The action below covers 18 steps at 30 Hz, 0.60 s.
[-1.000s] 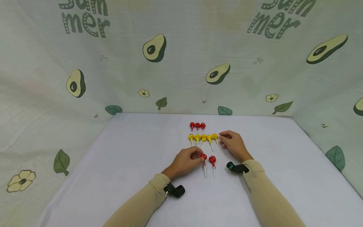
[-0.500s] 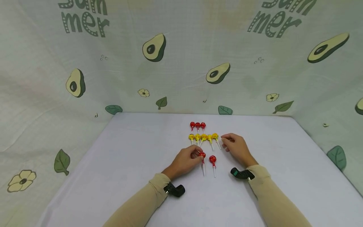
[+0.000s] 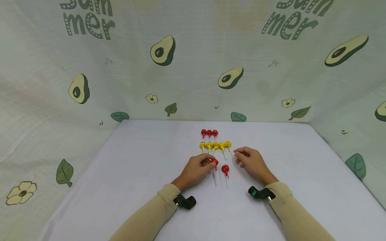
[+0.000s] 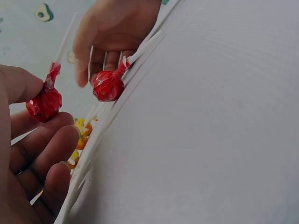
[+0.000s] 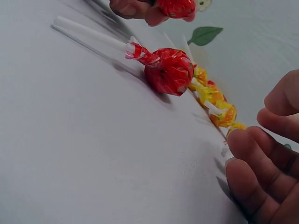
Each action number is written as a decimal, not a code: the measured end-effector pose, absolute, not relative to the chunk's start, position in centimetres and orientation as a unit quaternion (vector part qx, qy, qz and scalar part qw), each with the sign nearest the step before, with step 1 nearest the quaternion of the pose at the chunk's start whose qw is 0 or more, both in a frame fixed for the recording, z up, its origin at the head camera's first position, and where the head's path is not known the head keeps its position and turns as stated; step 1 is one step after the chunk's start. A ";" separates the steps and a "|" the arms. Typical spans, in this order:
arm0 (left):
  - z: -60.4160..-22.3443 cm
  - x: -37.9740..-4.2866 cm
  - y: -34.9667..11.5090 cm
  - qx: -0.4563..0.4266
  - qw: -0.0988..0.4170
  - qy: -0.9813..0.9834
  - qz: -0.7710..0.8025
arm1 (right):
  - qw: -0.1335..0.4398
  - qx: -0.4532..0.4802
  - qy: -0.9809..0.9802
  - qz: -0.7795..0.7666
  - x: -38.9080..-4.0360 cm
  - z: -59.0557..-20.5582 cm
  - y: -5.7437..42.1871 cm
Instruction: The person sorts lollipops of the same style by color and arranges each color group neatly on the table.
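Observation:
My left hand [image 3: 194,170] pinches a red-wrapped lollipop [image 4: 45,105] by its candy head, between thumb and fingers. Its white stick hangs toward me, a little above the cloth in the head view. Just right of it a second red lollipop [image 3: 225,168] lies on the table, stick toward me, touched by neither hand. My right hand [image 3: 252,164] holds nothing, its fingers loosely bent, beside the right end of a row of several yellow lollipops [image 3: 215,146]. Behind that row lie three red lollipops [image 3: 209,133] side by side. Their sticks are partly hidden by the yellow heads.
A white cloth covers the table [image 3: 144,144]. At its back edge a pale curtain [image 3: 193,67] printed with avocados and leaves hangs, and it continues along both sides. Each wrist carries a black camera mount [image 3: 185,202] low over the table.
The left hand has lifted its red lollipop slightly up and away from me, off the cloth. My right hand has drawn back toward me from the last yellow lollipop.

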<state>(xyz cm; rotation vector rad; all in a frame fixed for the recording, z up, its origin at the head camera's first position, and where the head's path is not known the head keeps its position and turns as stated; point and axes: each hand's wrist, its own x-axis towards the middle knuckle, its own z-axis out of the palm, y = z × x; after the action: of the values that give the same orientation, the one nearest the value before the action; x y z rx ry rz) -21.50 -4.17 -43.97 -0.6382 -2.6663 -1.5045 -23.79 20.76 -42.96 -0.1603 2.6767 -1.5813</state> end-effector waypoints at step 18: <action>-43.8 -21.5 -4.2 -0.225 0.052 -0.834 -0.501 | 0.011 -0.111 0.884 -0.453 -21.3 -43.6 19.2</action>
<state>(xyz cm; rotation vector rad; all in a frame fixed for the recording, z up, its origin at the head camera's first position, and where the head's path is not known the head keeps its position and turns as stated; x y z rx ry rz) -21.52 -4.18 -43.80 -0.6852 -2.5374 -1.5231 -21.28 19.24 -43.58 -0.3467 2.7593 -1.4134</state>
